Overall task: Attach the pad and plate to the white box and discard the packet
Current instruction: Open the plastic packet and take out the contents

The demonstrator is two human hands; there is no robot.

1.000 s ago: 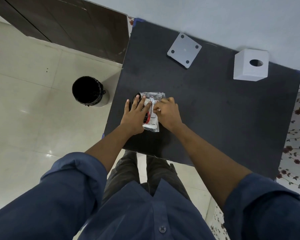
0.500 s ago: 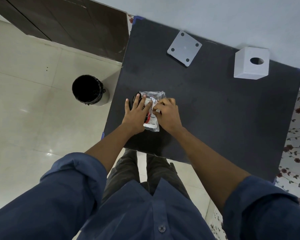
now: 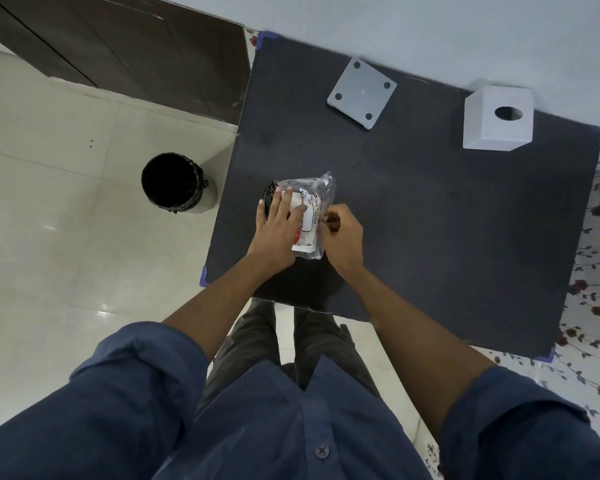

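A clear plastic packet (image 3: 309, 213) with a white label and dark contents lies near the left front of the black table (image 3: 430, 220). My left hand (image 3: 276, 230) presses flat on the packet's left side, fingers spread. My right hand (image 3: 342, 235) pinches the packet's right edge with curled fingers. The grey square plate (image 3: 361, 93) with four corner holes lies at the back middle. The white box (image 3: 496, 119), with a round hole in its top, stands at the back right. The pad is not separately visible.
A round bin (image 3: 174, 183) lined with a black bag stands on the tiled floor just left of the table. A dark wooden door is at the upper left. A white wall runs behind the table, and floral fabric shows at the right.
My right hand has slid off the packet's top to its right edge and curled into a pinch. The packet's upper right corner has lifted slightly. My left hand stays pressed on it.
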